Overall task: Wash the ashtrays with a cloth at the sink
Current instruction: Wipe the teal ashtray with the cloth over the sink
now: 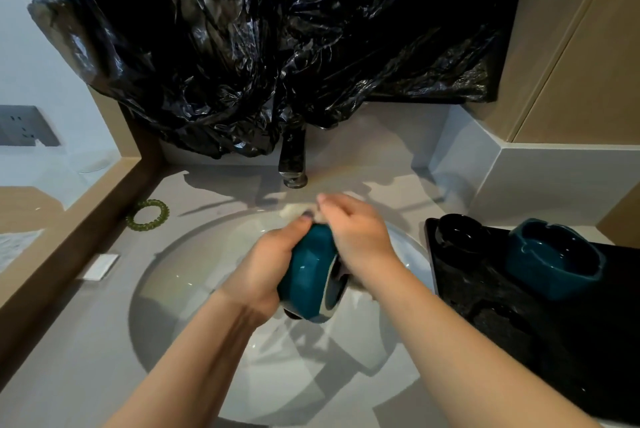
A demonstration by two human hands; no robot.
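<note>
Teal ashtray (308,272) on edge over sink basin (180,289), bowl half hidden by right hand (358,240). Cloth (292,212) mostly hidden behind fingers (334,202). Faucet (293,159) top under black bag (259,29), 12 o'clock. Black tray (502,306), 3 o'clock: second teal ashtray (554,259), black ashtray (460,232). Left hand (270,265) gripping teal ashtray; right fingers curled on cloth.

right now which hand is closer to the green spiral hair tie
Left. The left hand, gripping the teal ashtray, is just right of the hair tie; the right hand, holding the cloth, lies farther right.
</note>
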